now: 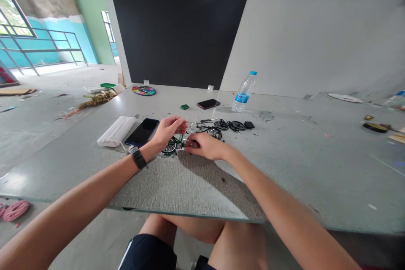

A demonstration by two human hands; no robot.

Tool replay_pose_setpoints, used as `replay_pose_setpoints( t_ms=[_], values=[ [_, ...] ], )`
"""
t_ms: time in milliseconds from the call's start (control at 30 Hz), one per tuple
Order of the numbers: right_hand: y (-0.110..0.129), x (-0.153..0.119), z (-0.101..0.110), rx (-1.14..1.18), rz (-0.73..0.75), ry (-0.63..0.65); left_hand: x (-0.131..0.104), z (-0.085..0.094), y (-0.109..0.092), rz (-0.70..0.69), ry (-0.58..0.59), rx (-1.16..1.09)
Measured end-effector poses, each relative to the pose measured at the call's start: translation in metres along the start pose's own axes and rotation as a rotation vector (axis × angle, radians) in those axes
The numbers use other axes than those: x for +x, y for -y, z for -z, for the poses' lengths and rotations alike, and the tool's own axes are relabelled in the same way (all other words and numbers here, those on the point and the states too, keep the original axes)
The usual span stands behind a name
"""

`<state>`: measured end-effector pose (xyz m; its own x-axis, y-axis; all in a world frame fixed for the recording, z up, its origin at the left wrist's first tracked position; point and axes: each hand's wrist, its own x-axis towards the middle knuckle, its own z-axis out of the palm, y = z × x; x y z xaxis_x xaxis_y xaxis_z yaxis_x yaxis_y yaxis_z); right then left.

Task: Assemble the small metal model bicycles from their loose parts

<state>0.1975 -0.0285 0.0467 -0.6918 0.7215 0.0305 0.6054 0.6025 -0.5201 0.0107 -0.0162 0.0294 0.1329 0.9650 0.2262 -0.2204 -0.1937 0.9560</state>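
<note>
A small model bicycle with a dark green frame and a black-rimmed wheel (170, 146) sits between my hands near the middle of the table. My left hand (171, 130) is at its upper left, with thumb and fingers pinched together at the frame; what they grip is too small to make out. From the right, my right hand (205, 145) closes its fingers on the model's near side, and their hold is partly hidden. Just behind lie more small black wheels (237, 125) and thin parts, with a black square piece (249, 125) at their right end.
Left of my hands are a white packet (116, 131) and a dark phone (142, 132). Farther back on the table (300, 156) are a paint palette (144, 90), a green piece (184, 106), another phone (209, 103) and a water bottle (243, 95). A yellow-black object (375, 127) lies far right.
</note>
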Motion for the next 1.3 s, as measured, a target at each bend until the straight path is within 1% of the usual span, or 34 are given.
replay_pose_setpoints(
  t_ms=[67, 100, 200, 300, 367, 400, 467, 533, 633, 733, 933, 1033, 1167, 1233, 1300],
  values=[
    [-0.002, -0.001, 0.005, 0.012, 0.0, -0.052, 0.0, 0.0, 0.0, -0.007, -0.016, -0.006],
    [-0.003, -0.002, 0.008, 0.007, 0.007, -0.108, 0.001, 0.0, 0.0, -0.012, -0.019, -0.01],
    [-0.004, -0.003, 0.013, -0.035, 0.036, -0.354, 0.001, 0.001, 0.001, -0.025, 0.009, -0.017],
    [-0.005, -0.003, 0.012, -0.097, 0.089, -0.584, 0.001, 0.002, 0.002, -0.037, 0.093, 0.037],
    [-0.004, -0.002, 0.008, -0.128, 0.138, -0.668, 0.0, 0.002, 0.001, -0.044, 0.12, 0.08],
    [-0.004, -0.002, 0.007, -0.135, 0.161, -0.688, 0.0, 0.002, 0.001, -0.046, 0.12, 0.086],
    [-0.003, -0.001, 0.003, -0.14, 0.194, -0.69, -0.002, 0.003, -0.001, -0.05, 0.122, 0.07],
    [-0.001, 0.0, 0.001, -0.141, 0.207, -0.685, -0.003, 0.003, -0.003, -0.043, 0.147, 0.045],
    [0.0, 0.001, -0.002, -0.14, 0.206, -0.677, -0.004, 0.003, -0.006, -0.039, 0.198, 0.03],
    [0.0, 0.001, -0.003, -0.142, 0.198, -0.671, -0.004, 0.002, -0.006, -0.07, 0.235, 0.031],
    [0.005, -0.001, -0.002, -0.109, 0.197, -0.664, -0.003, 0.004, -0.004, -0.084, 0.259, 0.047],
    [0.006, -0.002, 0.001, -0.066, 0.169, -0.675, -0.002, 0.006, -0.001, -0.066, 0.248, 0.016],
    [0.0, -0.007, 0.018, -0.071, 0.095, -0.73, 0.001, 0.007, 0.004, -0.045, 0.161, -0.039],
    [-0.005, -0.01, 0.029, -0.135, 0.118, -0.636, 0.002, 0.007, 0.005, -0.054, 0.125, -0.055],
    [-0.01, -0.013, 0.037, -0.197, 0.085, -0.508, 0.002, 0.006, 0.006, -0.061, 0.111, -0.051]
  ],
)
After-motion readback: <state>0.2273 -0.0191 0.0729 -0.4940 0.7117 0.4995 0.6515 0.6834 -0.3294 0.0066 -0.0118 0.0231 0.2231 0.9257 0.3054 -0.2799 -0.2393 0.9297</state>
